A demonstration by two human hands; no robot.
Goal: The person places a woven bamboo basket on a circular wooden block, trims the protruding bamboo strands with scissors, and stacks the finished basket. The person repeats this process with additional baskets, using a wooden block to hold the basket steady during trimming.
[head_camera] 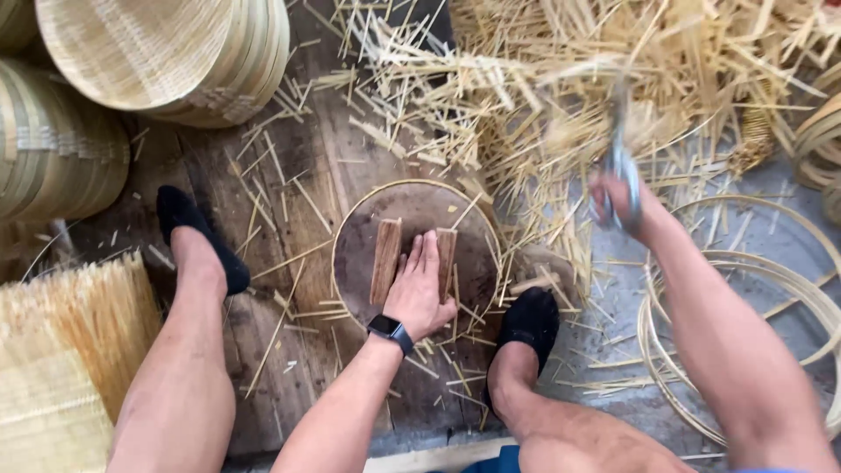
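The round wooden block [412, 250] sits on the dark plank floor [307, 175] between the person's two black-shod feet. Two short wooden slats [385, 260] lie on its top face, side by side and roughly upright in the view. The left hand [420, 289] lies flat on the block, fingers straight and released, resting between and over the slats; it grips nothing. A black watch [390, 331] sits on that wrist, just below the block's near edge.

Right of the block and higher in the view, the right hand [618, 203] is clenched around the handles of metal shears [619, 144], which are blurred and point away from the person. Beyond the block spreads a thick litter of bamboo offcuts [561, 96]. Right of the block, thin bamboo hoops [745, 271] lie on grey floor [604, 289]. Up and left of the block stand stacks of woven bamboo trays [166, 52]; left of it, near the left leg, lies a bundle of fine bamboo strips [70, 333].
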